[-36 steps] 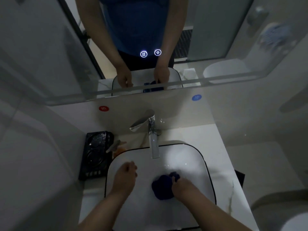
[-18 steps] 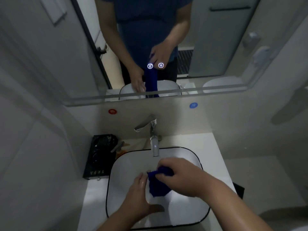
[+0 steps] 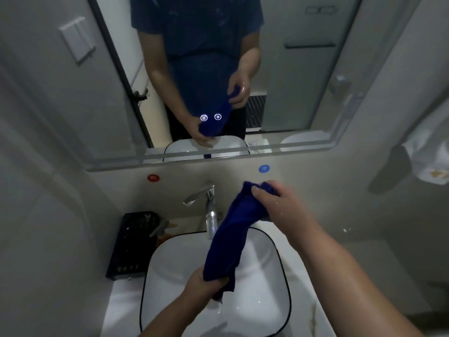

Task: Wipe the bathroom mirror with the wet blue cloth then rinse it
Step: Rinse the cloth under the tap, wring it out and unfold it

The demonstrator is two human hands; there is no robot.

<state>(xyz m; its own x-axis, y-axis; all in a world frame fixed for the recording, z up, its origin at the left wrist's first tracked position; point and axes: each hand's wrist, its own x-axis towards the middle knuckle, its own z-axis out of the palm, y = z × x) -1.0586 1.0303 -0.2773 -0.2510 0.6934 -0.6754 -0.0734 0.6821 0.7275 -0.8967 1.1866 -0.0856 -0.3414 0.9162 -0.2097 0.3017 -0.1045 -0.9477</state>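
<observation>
The wet blue cloth [image 3: 230, 237] hangs stretched between my two hands above the white sink [image 3: 272, 310]. My right hand [image 3: 279, 207] grips its upper end near the wall, just right of the chrome faucet [image 3: 209, 210]. My left hand [image 3: 206, 283] is closed around its lower end over the basin. The mirror [image 3: 303, 76] fills the wall above and reflects a person's arms holding the cloth. Two lit touch buttons [image 3: 211, 117] glow at the mirror's lower middle.
A black tray [image 3: 131, 249] with small items sits on the counter left of the sink. Red [image 3: 153, 177] and blue [image 3: 264, 168] round stickers mark the wall under the mirror. A white towel [image 3: 427, 156] hangs at the right. Walls stand close on both sides.
My right hand lifted the cloth out of the basin and up toward the wall. My left hand took hold of its lower end, and the cloth now hangs stretched long.
</observation>
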